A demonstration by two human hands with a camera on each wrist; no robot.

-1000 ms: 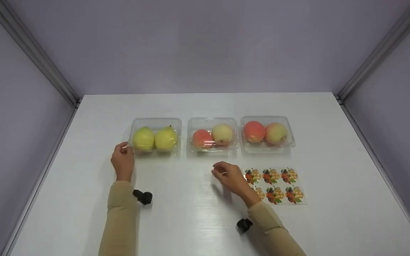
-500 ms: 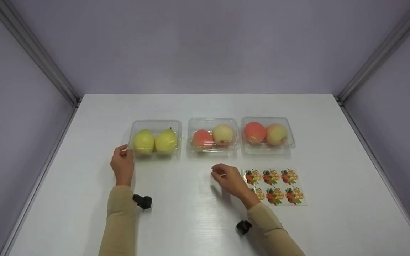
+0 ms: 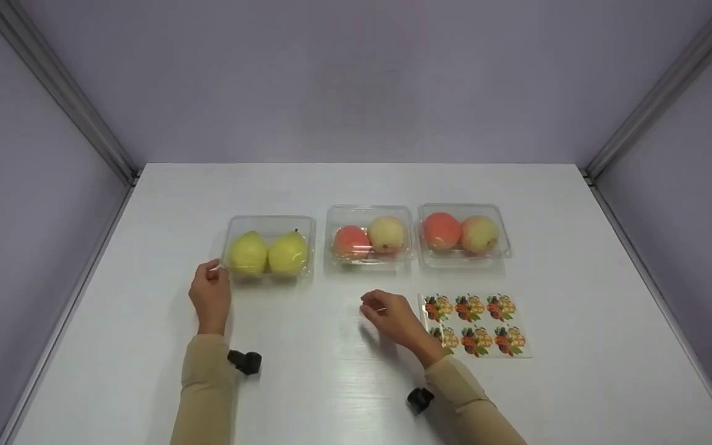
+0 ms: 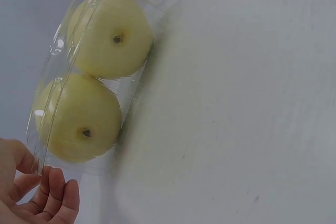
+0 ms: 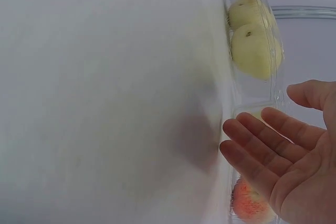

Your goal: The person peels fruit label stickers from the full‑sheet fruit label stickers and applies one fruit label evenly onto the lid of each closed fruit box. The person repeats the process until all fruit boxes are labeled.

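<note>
Clearly, the clear box [image 3: 271, 224] of pears [image 3: 288, 254] lies on the worktop [image 3: 331, 389], left of the middle box [image 3: 369, 216]. The left grip [image 3: 210, 300] pinches its near-left corner; the right grip [image 3: 396, 318] is relaxed, holding nothing. Its thin plastic probably flexes and feels slick, with most weight in the fruit, so the seamed rim seems the firmest hold.

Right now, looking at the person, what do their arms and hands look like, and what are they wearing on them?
The left sleeve and right sleeve are long, plain tan, and creased across the forearm. The left hand and right hand are bare, with no gloves or rings showing. A small black device shows beside the left sleeve, another beside the right.
</note>
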